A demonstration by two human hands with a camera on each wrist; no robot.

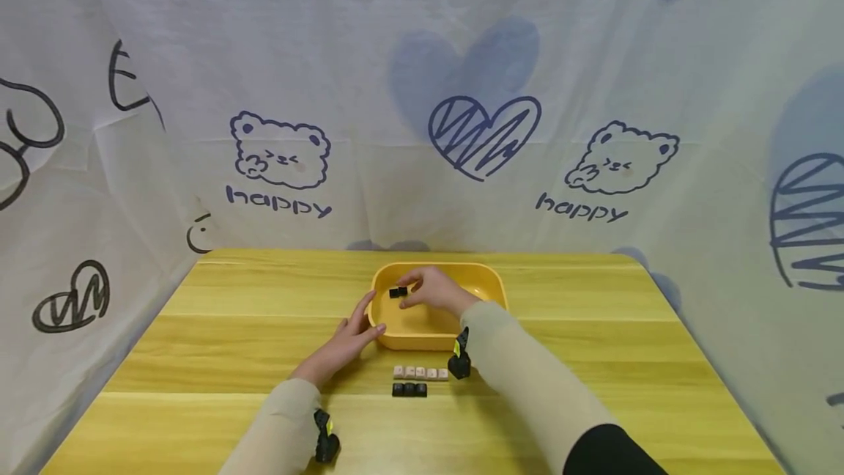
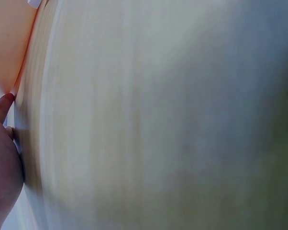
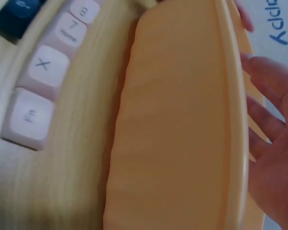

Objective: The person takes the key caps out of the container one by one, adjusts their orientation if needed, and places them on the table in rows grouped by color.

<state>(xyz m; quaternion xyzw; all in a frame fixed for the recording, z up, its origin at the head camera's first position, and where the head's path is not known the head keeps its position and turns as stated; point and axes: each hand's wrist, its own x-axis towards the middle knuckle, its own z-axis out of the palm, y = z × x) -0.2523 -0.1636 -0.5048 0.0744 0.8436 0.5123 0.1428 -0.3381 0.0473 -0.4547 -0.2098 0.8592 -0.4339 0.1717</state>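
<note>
A yellow plastic basin (image 1: 422, 343) stands toward the back of the table. My left hand (image 1: 346, 343) is at its left front corner, fingers and thumb spread along the rim; in the left wrist view a fingertip (image 2: 8, 98) touches the wall. Inside the basin, two black keycaps (image 1: 394, 293) lie side by side near the left end. My right hand (image 1: 431, 290) reaches in over the front rim, fingertips right at the nearer keycap and thumb apart below it. In the right wrist view its fingers are spread and loosely bent, the tips partly hidden behind the rim.
In front of the basin lies a row of several pale pink keycaps (image 1: 420, 373), one marked Fn (image 3: 31, 116). Nearer still is a row of three black keycaps (image 1: 409, 390). A patterned cloth (image 1: 395, 189) hangs behind the wooden table (image 1: 264, 284).
</note>
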